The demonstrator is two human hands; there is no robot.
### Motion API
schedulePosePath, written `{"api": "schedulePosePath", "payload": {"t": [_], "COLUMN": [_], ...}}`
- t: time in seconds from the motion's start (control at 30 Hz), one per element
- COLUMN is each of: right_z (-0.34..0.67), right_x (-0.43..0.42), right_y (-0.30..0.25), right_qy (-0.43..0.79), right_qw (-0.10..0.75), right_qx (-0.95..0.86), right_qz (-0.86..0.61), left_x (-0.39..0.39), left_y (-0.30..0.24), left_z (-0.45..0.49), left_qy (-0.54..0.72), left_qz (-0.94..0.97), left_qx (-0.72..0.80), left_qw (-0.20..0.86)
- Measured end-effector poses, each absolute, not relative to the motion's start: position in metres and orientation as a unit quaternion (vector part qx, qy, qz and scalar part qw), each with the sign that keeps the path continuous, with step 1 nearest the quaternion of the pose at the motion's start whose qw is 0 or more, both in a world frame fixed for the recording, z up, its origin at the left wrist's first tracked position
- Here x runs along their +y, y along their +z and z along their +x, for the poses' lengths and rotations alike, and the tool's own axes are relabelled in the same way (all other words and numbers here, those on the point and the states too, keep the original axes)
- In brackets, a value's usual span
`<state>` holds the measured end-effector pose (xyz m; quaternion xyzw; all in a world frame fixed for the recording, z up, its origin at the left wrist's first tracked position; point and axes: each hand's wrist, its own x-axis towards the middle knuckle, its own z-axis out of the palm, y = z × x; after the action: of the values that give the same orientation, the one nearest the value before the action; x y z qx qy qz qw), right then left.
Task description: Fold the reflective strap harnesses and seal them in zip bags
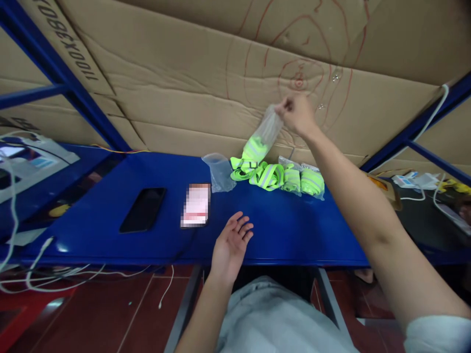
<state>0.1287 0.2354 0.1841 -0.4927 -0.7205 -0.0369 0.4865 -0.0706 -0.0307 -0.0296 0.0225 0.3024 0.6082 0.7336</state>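
My right hand [297, 113] pinches the top of a clear plastic bag [271, 126] and holds it up, tilted, near the cardboard. Inside the bag's lower end is a neon-green reflective strap [255, 148], with some green webbing at its foot by the blue table. My left hand [232, 240] is palm up with fingers apart above the table's front part, holding nothing. Beside the raised bag lie a loose coiled green strap [270, 176] and two bagged green rolls, the rightmost a bagged roll [312, 182]. An open clear bag [221, 174] rests to their left.
On the blue table [294, 235] lie a lit phone [196, 206] and a dark phone [143, 210], left of my left hand. A cardboard wall [176, 88] with red drawn rings stands behind. White cables [40, 260] hang at the left edge.
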Motion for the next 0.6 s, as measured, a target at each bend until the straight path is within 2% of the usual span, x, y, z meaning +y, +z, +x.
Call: {"api": "schedulePosePath", "payload": {"t": [0.2, 0.37, 0.5, 0.6], "right_z": [0.123, 0.101, 0.068, 0.025], "right_x": [0.216, 0.177, 0.176, 0.196], "right_y": [0.208, 0.221, 0.215, 0.182], "right_qy": [-0.105, -0.075, 0.051, 0.207], "right_qw": [0.580, 0.620, 0.683, 0.650], "right_qx": [-0.670, -0.682, -0.662, -0.652], "right_qz": [-0.451, -0.380, -0.304, -0.331], "left_x": [-0.032, -0.031, -0.029, -0.029], "left_y": [-0.031, -0.034, -0.036, -0.034], "left_z": [-0.063, -0.063, -0.065, -0.066], "left_qy": [0.602, 0.596, 0.599, 0.604], "left_qz": [0.033, 0.028, 0.021, 0.014], "left_qx": [0.314, 0.334, 0.347, 0.352], "left_qw": [0.734, 0.730, 0.721, 0.715]}}
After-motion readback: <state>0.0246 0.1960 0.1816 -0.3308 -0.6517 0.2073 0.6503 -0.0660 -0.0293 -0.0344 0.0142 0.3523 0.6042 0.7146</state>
